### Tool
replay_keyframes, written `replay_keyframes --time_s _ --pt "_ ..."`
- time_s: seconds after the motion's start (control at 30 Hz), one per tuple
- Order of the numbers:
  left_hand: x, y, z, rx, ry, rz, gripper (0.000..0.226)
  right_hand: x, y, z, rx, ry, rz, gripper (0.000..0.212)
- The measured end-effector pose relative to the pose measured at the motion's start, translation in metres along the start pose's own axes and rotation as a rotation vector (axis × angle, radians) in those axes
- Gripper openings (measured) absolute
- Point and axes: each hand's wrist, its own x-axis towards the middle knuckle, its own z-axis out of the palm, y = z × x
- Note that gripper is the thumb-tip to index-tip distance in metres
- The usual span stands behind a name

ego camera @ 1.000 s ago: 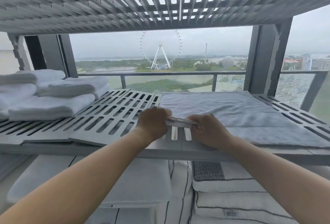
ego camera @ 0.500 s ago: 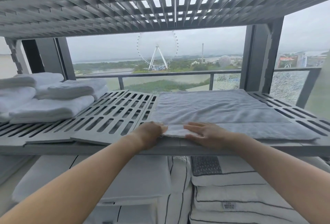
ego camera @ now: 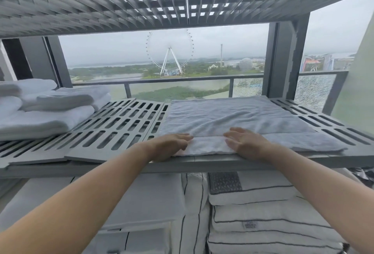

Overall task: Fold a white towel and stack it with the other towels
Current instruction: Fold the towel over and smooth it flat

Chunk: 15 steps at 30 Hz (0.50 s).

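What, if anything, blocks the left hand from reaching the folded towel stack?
Likely yes, nothing blocks it: the left hand lies flat on the near edge of the white towel, holding nothing, and only bare slotted shelf lies between it and the folded towel stack.

Slatted grey shelf; striped pillows below; Ferris wheel outside.

The near edge of the white towel, pinched and held raised 1.0 s ago, is now laid flat at lower centre of the frame as a folded strip. The pinch is released. The left hand and right hand are flattened on the strip, fingers extended.
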Motion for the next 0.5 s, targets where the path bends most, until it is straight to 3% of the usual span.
replay_keyframes --time_s 0.1,0.2,0.37,0.5 --pt "0.022 0.008 0.006 0.259 0.042 0.095 0.046 -0.001 0.008 -0.004 -0.064 -0.161 0.033 0.049" --pt "0.042 0.02 0.013 0.311 0.037 0.122 0.052 -0.001 0.011 -0.008 -0.058 -0.224 0.017 0.05" --pt "0.07 0.033 0.016 0.338 0.039 0.174 0.055 0.017 0.034 -0.026 0.114 -0.077 0.02 0.043" --pt "0.1 0.047 0.009 0.364 0.056 0.176 0.055 0.043 0.061 -0.036 0.109 0.001 0.087 0.041"
